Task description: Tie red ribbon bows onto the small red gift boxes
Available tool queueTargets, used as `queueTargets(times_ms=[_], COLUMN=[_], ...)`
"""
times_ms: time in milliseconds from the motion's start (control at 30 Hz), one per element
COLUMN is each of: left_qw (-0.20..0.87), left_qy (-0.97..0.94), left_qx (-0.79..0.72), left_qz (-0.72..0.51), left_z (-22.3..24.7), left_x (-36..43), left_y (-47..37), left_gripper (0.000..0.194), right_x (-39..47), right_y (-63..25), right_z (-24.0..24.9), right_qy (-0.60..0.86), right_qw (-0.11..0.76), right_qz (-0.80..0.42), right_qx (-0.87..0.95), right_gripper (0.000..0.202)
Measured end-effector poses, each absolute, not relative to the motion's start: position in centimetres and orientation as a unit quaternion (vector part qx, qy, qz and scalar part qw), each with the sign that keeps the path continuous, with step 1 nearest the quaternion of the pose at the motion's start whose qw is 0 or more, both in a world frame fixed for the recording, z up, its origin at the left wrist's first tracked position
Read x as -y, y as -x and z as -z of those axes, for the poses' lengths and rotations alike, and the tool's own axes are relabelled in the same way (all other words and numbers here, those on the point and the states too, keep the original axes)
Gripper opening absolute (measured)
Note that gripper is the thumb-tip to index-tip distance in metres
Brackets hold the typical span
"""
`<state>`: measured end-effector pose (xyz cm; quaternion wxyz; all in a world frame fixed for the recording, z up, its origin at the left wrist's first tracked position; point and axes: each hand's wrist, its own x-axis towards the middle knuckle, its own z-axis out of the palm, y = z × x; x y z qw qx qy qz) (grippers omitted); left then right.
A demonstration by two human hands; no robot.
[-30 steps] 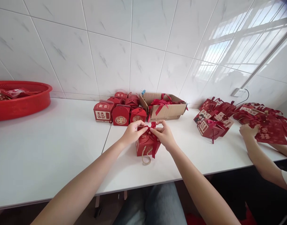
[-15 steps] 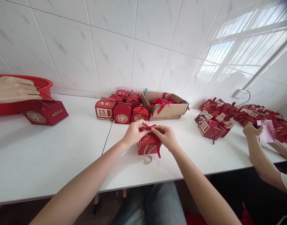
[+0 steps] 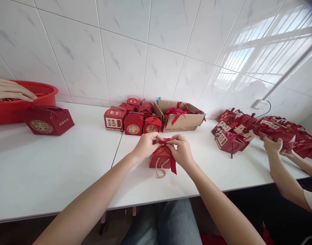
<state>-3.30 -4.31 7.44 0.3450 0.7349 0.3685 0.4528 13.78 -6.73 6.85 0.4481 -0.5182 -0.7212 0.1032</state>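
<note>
A small red gift box (image 3: pixel 158 161) stands on the white table in front of me, a twisted beige cord handle (image 3: pixel 160 173) hanging down its front. Across its top runs a red ribbon (image 3: pixel 173 164), gathered in a bow or knot, with one tail falling down the right side. My left hand (image 3: pixel 147 145) pinches the ribbon from the left, and my right hand (image 3: pixel 180 149) pinches it from the right. The fingertips hide part of the knot.
Behind are several red boxes (image 3: pixel 133 124) and a cardboard box (image 3: pixel 183 123) of red ribbons. At left, another person's hand (image 3: pixel 13 90) hovers over a red basin (image 3: pixel 50 98), near a red box (image 3: pixel 50 120). At right, a person's hands (image 3: pixel 273 145) hold a red box amid others (image 3: pixel 231 141).
My hands have drawn the ribbon's knot slightly apart sideways. The left person's hand has let go of the red box's handle. The right person's box has turned, hiding its pink side.
</note>
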Motion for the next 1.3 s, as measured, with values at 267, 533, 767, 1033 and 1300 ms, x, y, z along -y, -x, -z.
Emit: queueTargets(times_ms=[267,533,767,1033,1300], left_qw=[0.271,0.285,0.218,0.250,0.240], left_qy=[-0.758,-0.739,-0.774,-0.766,-0.768], left_qx=[-0.359,-0.368,-0.368,-0.398,-0.408], left_qz=[-0.472,-0.487,-0.467,-0.438,-0.431], left_z=[-7.5,-7.2,-7.7,-7.7,-8.0], left_x=[4.9,4.7,5.0,5.0,4.7], left_y=[3.1,2.8,3.1,3.2,3.5], left_gripper=[0.005,0.013,0.007,0.014,0.010], right_x=[6.7,7.1,7.4,7.6,7.7], right_y=[-14.0,-14.0,-12.8,-12.6,-12.1], right_z=[-7.5,-7.5,-6.5,-6.8,-7.0], right_qy=[0.535,0.451,0.479,0.511,0.536], right_qw=[0.437,0.440,0.506,0.511,0.499], right_qz=[-0.404,-0.488,-0.442,-0.440,-0.431], right_qx=[0.600,0.604,0.565,0.534,0.527], right_gripper=[0.020,0.024,0.026,0.023,0.023])
